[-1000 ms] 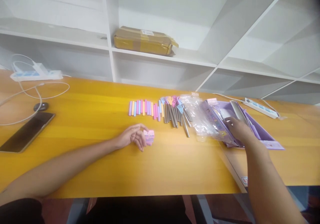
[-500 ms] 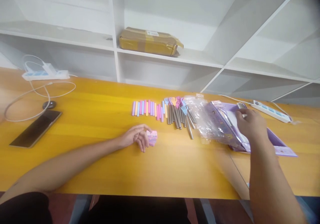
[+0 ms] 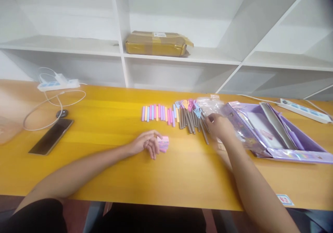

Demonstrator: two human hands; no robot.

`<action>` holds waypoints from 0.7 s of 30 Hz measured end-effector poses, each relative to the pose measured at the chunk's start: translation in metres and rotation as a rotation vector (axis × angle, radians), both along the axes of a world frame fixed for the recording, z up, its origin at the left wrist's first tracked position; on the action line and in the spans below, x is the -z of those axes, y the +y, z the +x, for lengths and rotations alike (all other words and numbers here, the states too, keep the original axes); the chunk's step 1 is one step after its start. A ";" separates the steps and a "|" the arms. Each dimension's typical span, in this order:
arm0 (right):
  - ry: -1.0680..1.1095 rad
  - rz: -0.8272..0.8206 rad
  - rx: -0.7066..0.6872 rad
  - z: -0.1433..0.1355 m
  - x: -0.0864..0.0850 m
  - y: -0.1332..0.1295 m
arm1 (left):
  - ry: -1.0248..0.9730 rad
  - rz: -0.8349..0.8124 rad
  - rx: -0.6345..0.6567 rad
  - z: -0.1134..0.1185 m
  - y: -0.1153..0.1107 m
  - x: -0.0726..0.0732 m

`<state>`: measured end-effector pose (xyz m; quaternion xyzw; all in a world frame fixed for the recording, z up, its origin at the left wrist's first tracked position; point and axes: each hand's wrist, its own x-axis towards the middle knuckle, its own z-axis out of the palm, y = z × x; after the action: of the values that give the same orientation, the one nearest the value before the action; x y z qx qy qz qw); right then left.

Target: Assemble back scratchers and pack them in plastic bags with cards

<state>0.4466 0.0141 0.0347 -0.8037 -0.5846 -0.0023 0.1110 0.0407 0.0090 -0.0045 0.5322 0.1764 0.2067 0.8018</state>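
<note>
My left hand point(image 3: 148, 144) rests on the table with loosely bent fingers apart, holding nothing. Its fingertips lie beside a small stack of pink and purple cards point(image 3: 163, 143). Over the right edge of a pile of metal back scratchers point(image 3: 191, 120) with coloured hand-shaped heads is my right hand point(image 3: 221, 126), its thumb and fingers pinched together. What lies between those fingers, if anything, is too small and blurred to make out. A clear plastic bag point(image 3: 208, 104) is just behind this hand. Pink, purple, blue and yellow sticks point(image 3: 158, 113) lie in a row left of the scratchers.
An open purple box point(image 3: 312, 141) with papers inside stands at the right. A small card point(image 3: 285, 199) lies by the front edge. At the left are a phone point(image 3: 51, 136), a black mouse-like object point(image 3: 61, 113) and a power strip point(image 3: 58, 84). A taped parcel point(image 3: 156, 44) sits on the shelf.
My right hand has come out of the purple box and moved left to the back scratchers. My left hand stays by the cards. The view has shifted slightly.
</note>
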 end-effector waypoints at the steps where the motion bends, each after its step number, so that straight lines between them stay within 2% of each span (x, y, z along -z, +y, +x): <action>1: 0.000 -0.009 -0.025 -0.002 0.006 -0.001 | 0.000 -0.001 0.001 0.000 0.000 0.000; 4: 0.001 -0.033 -0.078 -0.002 0.012 -0.007 | 0.006 -0.009 0.001 0.000 0.001 0.000; 11: -0.037 -0.129 -0.092 -0.001 0.019 -0.014 | -0.004 -0.004 -0.004 0.001 -0.004 -0.006; 13: -0.055 -0.141 -0.092 -0.003 0.021 -0.015 | -0.001 0.064 -0.102 -0.002 -0.006 -0.008; 16: -0.079 -0.149 -0.093 -0.004 0.021 -0.016 | -0.011 0.194 -0.348 -0.010 0.000 -0.010; 21: -0.102 -0.171 -0.091 -0.005 0.019 -0.015 | 0.090 0.317 -0.705 -0.021 0.031 -0.014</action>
<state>0.4414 -0.0011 0.0160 -0.7817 -0.6234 0.0117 0.0118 0.0193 0.0396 0.0090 0.5648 0.3495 0.4707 0.5808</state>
